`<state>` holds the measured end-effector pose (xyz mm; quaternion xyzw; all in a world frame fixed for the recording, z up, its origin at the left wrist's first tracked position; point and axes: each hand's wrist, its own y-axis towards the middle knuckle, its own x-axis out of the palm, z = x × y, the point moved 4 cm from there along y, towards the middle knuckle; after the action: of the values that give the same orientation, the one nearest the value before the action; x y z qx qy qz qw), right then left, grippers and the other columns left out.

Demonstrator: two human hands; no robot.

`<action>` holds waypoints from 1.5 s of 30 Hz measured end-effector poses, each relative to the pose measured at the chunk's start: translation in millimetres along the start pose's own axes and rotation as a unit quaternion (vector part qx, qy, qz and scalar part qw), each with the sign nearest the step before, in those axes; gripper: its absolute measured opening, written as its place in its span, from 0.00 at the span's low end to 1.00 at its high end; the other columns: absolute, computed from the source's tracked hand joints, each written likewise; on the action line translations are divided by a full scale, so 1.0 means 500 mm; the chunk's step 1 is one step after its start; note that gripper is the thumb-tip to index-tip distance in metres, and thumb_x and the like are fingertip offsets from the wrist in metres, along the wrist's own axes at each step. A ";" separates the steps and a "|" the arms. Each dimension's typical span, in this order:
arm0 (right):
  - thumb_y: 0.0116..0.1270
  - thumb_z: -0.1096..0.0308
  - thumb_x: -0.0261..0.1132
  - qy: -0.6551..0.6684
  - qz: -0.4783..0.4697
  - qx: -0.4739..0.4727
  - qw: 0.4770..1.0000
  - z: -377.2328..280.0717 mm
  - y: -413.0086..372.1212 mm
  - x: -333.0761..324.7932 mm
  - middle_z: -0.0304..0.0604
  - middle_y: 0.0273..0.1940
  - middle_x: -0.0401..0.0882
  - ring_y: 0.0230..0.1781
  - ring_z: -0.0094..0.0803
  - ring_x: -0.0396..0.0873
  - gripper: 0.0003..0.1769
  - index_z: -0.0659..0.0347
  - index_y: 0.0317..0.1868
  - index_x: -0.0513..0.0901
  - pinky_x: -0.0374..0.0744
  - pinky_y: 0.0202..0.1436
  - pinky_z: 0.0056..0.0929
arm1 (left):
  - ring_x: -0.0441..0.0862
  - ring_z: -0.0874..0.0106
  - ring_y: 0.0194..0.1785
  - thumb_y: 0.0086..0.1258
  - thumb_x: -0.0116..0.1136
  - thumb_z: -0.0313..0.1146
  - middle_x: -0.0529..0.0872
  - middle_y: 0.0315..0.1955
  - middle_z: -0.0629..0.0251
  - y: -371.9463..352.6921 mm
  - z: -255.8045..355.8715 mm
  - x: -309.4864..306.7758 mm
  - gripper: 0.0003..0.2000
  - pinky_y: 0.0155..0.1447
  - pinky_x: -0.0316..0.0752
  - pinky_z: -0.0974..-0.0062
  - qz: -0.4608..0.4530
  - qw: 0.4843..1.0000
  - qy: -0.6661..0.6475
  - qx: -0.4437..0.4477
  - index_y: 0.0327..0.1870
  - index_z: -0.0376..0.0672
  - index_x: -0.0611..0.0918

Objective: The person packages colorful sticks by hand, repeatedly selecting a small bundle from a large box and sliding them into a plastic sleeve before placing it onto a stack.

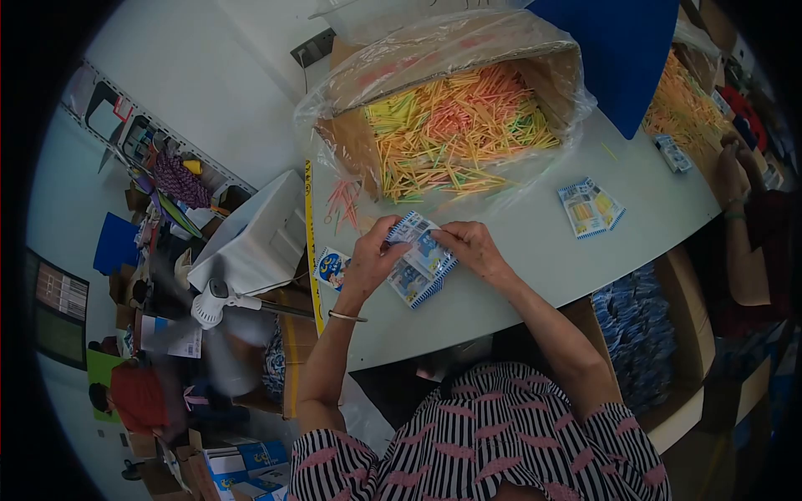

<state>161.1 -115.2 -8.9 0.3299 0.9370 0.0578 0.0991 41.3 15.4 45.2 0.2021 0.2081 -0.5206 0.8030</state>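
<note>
Left hand (378, 255) part-curled, thumb on blue-white packet (424, 250).

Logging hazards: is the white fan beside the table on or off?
On: the fan has blades smeared into a grey blur, while its white housing looks crisp.
</note>
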 end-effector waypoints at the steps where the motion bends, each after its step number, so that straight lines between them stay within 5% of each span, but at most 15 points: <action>1: 0.61 0.68 0.65 0.000 0.001 0.000 1.000 0.002 0.001 -0.006 0.50 0.27 0.80 0.23 0.31 0.75 0.10 0.67 0.38 0.83 0.73 0.28 0.28 | 0.78 0.77 0.42 0.62 0.60 0.25 0.81 0.40 0.62 -0.006 -0.013 -0.006 0.17 0.46 0.75 0.79 -0.004 1.000 -0.006 -0.010 0.52 0.33 0.74; 3: 0.61 0.68 0.65 -0.052 0.059 -0.080 0.994 -0.006 0.001 -0.025 0.50 0.28 0.80 0.23 0.29 0.74 0.11 0.68 0.39 0.83 0.72 0.28 0.27 | 0.79 0.76 0.41 0.61 0.61 0.25 0.82 0.39 0.62 -0.016 -0.037 -0.025 0.17 0.46 0.75 0.79 -0.010 1.000 -0.010 -0.021 0.51 0.34 0.74; 6: 0.61 0.68 0.65 -0.038 0.048 -0.079 0.995 0.007 0.003 -0.032 0.48 0.27 0.80 0.24 0.27 0.75 0.11 0.68 0.39 0.82 0.73 0.28 0.26 | 0.80 0.73 0.41 0.60 0.62 0.27 0.82 0.38 0.63 -0.021 -0.053 -0.041 0.19 0.47 0.74 0.78 -0.034 0.988 0.149 -0.005 0.52 0.35 0.74; 8: 0.61 0.69 0.65 0.002 0.025 -0.066 0.998 0.011 0.002 -0.029 0.47 0.27 0.80 0.25 0.26 0.75 0.11 0.68 0.40 0.83 0.73 0.29 0.26 | 0.79 0.71 0.41 0.59 0.63 0.29 0.81 0.38 0.62 -0.022 -0.015 -0.047 0.20 0.49 0.73 0.77 0.101 0.923 0.325 0.178 0.52 0.37 0.74; 12: 0.60 0.72 0.65 0.055 -0.026 -0.061 0.996 -0.018 -0.007 -0.025 0.45 0.27 0.80 0.27 0.23 0.76 0.10 0.69 0.39 0.83 0.74 0.31 0.24 | 0.79 0.70 0.40 0.60 0.62 0.31 0.81 0.36 0.60 0.018 0.047 -0.007 0.16 0.47 0.73 0.77 0.098 0.960 0.183 0.189 0.47 0.36 0.78; 14: 0.60 0.72 0.65 0.049 -0.029 -0.057 0.997 -0.039 -0.011 -0.032 0.45 0.27 0.80 0.27 0.24 0.76 0.09 0.69 0.39 0.83 0.74 0.31 0.24 | 0.78 0.69 0.37 0.60 0.62 0.30 0.81 0.33 0.59 0.044 0.020 0.022 0.11 0.43 0.72 0.75 0.003 0.993 0.105 0.060 0.41 0.35 0.80; 27: 0.62 0.69 0.63 -0.004 0.029 -0.031 0.999 -0.007 0.018 -0.101 0.48 0.19 0.75 0.18 0.26 0.72 0.10 0.70 0.31 0.80 0.69 0.24 0.29 | 0.75 0.58 0.30 0.63 0.56 0.28 0.78 0.26 0.54 0.158 0.062 0.089 0.06 0.36 0.70 0.70 -0.004 0.938 0.255 0.235 0.32 0.33 0.77; 30: 0.64 0.69 0.62 -0.059 0.060 -0.037 0.996 0.025 0.032 -0.115 0.41 0.17 0.69 0.19 0.19 0.63 0.12 0.70 0.27 0.77 0.65 0.23 0.27 | 0.74 0.56 0.33 0.66 0.53 0.32 0.76 0.25 0.53 0.235 0.011 0.059 0.08 0.41 0.71 0.67 -0.041 0.985 0.123 0.111 0.34 0.35 0.77; 32: 0.63 0.69 0.62 -0.079 0.076 -0.044 0.993 0.038 0.036 -0.112 0.43 0.16 0.68 0.19 0.21 0.63 0.12 0.70 0.26 0.76 0.65 0.23 0.28 | 0.76 0.59 0.41 0.67 0.49 0.35 0.80 0.30 0.54 0.304 -0.051 0.012 0.11 0.50 0.70 0.64 0.061 0.861 0.458 0.215 0.37 0.36 0.79; 33: 0.63 0.69 0.62 -0.102 0.093 -0.051 0.989 0.039 0.036 -0.114 0.45 0.16 0.67 0.18 0.23 0.63 0.13 0.70 0.25 0.74 0.65 0.23 0.29 | 0.76 0.59 0.41 0.67 0.49 0.35 0.80 0.30 0.54 0.318 -0.049 0.001 0.11 0.50 0.70 0.64 0.059 0.860 0.458 0.215 0.37 0.36 0.79; 34: 0.63 0.69 0.62 -0.101 0.095 -0.050 0.989 0.040 0.035 -0.114 0.45 0.16 0.67 0.18 0.23 0.63 0.13 0.70 0.25 0.74 0.65 0.23 0.29 | 0.74 0.59 0.47 0.67 0.47 0.34 0.80 0.37 0.54 0.334 -0.055 -0.005 0.12 0.55 0.66 0.61 0.041 0.812 0.559 0.161 0.41 0.36 0.78; 35: 0.61 0.68 0.63 -0.108 0.108 -0.045 0.987 0.041 0.036 -0.115 0.49 0.18 0.71 0.19 0.36 0.67 0.13 0.68 0.24 0.75 0.68 0.24 0.34 | 0.71 0.59 0.53 0.66 0.45 0.33 0.79 0.44 0.54 0.349 -0.061 -0.011 0.13 0.60 0.62 0.58 0.024 0.751 0.651 0.106 0.45 0.36 0.78; 36: 0.60 0.67 0.64 -0.115 0.121 -0.039 0.985 0.040 0.037 -0.117 0.53 0.21 0.74 0.21 0.49 0.72 0.12 0.66 0.24 0.75 0.70 0.26 0.39 | 0.71 0.59 0.53 0.66 0.45 0.33 0.79 0.44 0.54 0.363 -0.071 -0.011 0.13 0.60 0.62 0.58 0.023 0.751 0.651 0.109 0.45 0.36 0.78; 38: 0.60 0.67 0.64 -0.123 0.119 -0.052 0.984 0.045 0.038 -0.114 0.54 0.22 0.75 0.23 0.50 0.73 0.11 0.66 0.24 0.75 0.71 0.28 0.40 | 0.66 0.59 0.58 0.65 0.43 0.30 0.74 0.53 0.54 0.389 -0.103 0.002 0.15 0.65 0.56 0.54 0.011 0.709 0.697 0.108 0.50 0.37 0.76; 45: 0.59 0.68 0.63 -0.150 0.115 -0.079 0.979 0.057 0.044 -0.105 0.54 0.24 0.77 0.28 0.52 0.76 0.10 0.65 0.24 0.76 0.74 0.32 0.44 | 0.61 0.56 0.62 0.63 0.43 0.27 0.66 0.59 0.52 0.436 -0.163 -0.004 0.16 0.64 0.55 0.52 0.051 0.695 0.690 0.193 0.52 0.35 0.71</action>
<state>220.7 -129.7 -24.9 0.4318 0.8597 0.0926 0.2566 230.8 143.2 2.0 0.6659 0.5880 -0.2216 0.4021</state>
